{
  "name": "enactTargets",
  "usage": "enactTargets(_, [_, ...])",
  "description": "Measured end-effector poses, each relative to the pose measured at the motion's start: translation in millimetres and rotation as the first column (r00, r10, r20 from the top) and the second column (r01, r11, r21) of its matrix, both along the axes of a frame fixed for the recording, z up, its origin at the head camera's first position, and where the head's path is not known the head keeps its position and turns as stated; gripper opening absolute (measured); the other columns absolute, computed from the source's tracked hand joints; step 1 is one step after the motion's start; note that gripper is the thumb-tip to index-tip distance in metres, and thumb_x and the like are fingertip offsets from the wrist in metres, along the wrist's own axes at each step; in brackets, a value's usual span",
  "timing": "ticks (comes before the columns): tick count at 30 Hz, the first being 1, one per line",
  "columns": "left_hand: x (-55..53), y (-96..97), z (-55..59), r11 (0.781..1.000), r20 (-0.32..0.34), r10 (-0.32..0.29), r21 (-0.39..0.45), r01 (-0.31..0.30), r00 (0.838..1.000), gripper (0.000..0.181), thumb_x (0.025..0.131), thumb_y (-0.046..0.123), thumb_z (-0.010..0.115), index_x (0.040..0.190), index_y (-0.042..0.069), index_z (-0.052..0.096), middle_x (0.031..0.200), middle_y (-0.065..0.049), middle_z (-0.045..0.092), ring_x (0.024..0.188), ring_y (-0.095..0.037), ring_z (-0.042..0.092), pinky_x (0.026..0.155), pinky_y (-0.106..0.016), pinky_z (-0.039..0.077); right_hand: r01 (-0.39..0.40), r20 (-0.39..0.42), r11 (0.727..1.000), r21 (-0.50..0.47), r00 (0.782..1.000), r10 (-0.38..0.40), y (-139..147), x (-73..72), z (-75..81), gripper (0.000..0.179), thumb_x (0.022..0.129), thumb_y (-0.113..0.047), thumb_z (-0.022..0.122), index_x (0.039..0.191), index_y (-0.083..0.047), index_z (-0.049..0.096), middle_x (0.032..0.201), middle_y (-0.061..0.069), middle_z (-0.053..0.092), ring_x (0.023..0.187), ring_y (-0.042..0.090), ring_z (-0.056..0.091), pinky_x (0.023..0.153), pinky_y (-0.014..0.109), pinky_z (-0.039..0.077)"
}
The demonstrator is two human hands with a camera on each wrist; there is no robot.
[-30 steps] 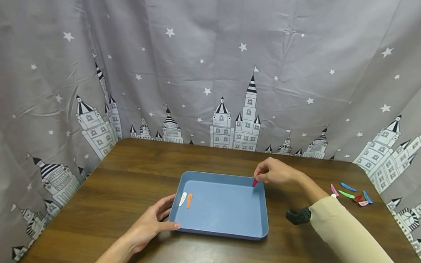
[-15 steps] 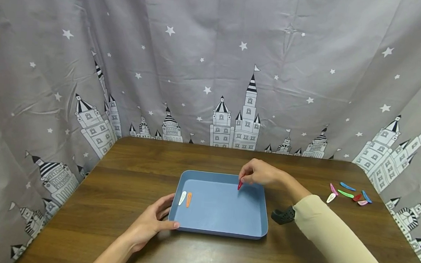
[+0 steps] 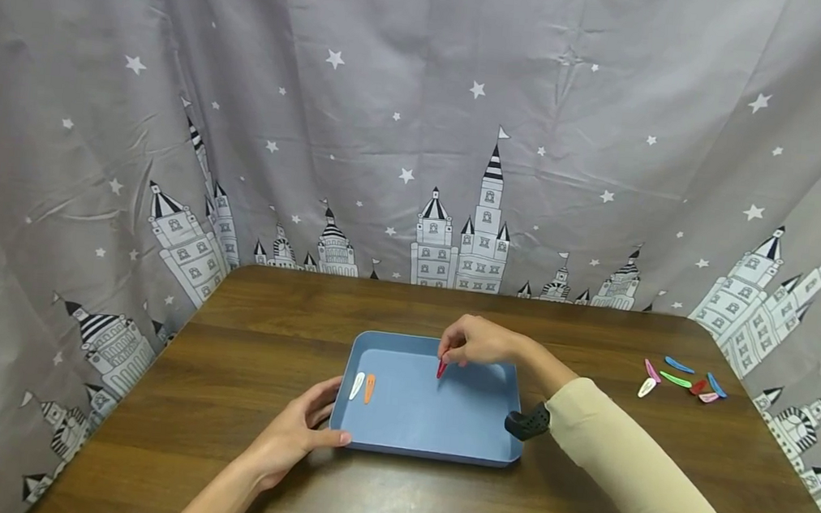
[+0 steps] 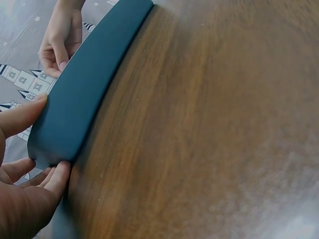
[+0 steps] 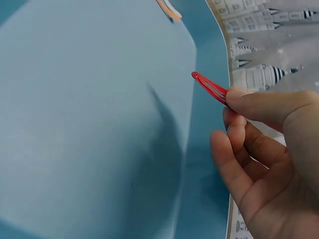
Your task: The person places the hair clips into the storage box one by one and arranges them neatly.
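A red snap hair clip (image 5: 211, 88) is pinched at one end between the thumb and fingertips of my right hand (image 3: 478, 341). In the right wrist view the clip hangs above the floor of the blue tray (image 3: 424, 441), casting a shadow there. My left hand (image 3: 292, 435) grips the tray's near left corner; the left wrist view has the thumb (image 4: 25, 115) at the rim and the fingers against the outer wall. Inside the tray, towards its left side, a white hair clip (image 3: 357, 386) lies beside an orange hair clip (image 3: 369, 389).
On the table's right side lie several loose clips, among them a green clip (image 3: 675, 379), a blue clip (image 3: 679, 365), a white clip (image 3: 647, 387) and a dark red clip (image 3: 697, 387). A grey curtain (image 3: 365, 106) hangs behind the wooden table (image 3: 288, 311).
My right hand has carried the red hair clip leftward over the tray, from near its far right corner to around the far middle. The left hand has stayed on the corner.
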State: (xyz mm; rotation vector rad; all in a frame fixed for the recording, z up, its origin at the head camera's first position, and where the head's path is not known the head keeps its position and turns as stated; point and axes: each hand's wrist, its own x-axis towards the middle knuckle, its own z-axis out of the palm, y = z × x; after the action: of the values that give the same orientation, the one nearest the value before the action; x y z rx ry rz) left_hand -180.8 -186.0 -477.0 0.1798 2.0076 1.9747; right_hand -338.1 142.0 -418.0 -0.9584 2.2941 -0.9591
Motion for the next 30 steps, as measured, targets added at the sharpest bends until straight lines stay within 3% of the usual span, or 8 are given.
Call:
enactTargets(10, [0.3, 0.6, 0.9, 1.000, 0.001, 0.005, -0.014, -0.005, 1.000, 0.093, 0.085, -0.001, 0.082, 0.160, -0.002, 0.027, 0.162, -0.027, 0.029, 0.147, -0.045, 0.030, 0.104, -0.037, 0.046, -0.069, -0.009, 0.998, 0.011, 0.998, 0.070, -34.0, -0.8, -5.7, 0.010, 0.097, -0.001, 0.069, 0.094, -0.008, 0.076, 0.085, 0.007, 0.071, 0.070, 0.010, 0.058, 0.064, 0.024, 0.049])
enactTargets(19, [-0.5, 0.7, 1.4, 0.999, 0.005, 0.017, -0.032, -0.017, 1.000, 0.091, 0.086, -0.001, 0.081, 0.159, -0.001, 0.028, 0.162, -0.027, 0.030, 0.147, -0.044, 0.030, 0.111, -0.047, 0.041, -0.110, 0.001, 0.994, 0.005, 0.994, 0.110, -56.7, 0.7, -11.7, 0.009, 0.096, 0.000, 0.071, 0.093, -0.006, 0.076, 0.079, -0.002, 0.067, 0.068, 0.008, 0.057, 0.062, 0.022, 0.045])
enactTargets(30, [-1.0, 0.6, 1.0, 1.000, 0.002, 0.004, -0.017, -0.004, 1.000, 0.091, 0.087, 0.000, 0.081, 0.160, -0.002, 0.026, 0.161, -0.028, 0.030, 0.148, -0.044, 0.030, 0.106, -0.038, 0.044, -0.169, 0.006, 0.985, 0.032, 0.986, 0.168, -87.4, 2.3, -23.3, 0.009, 0.094, 0.000, 0.073, 0.089, -0.006, 0.076, 0.079, 0.002, 0.071, 0.068, 0.009, 0.059, 0.062, 0.022, 0.048])
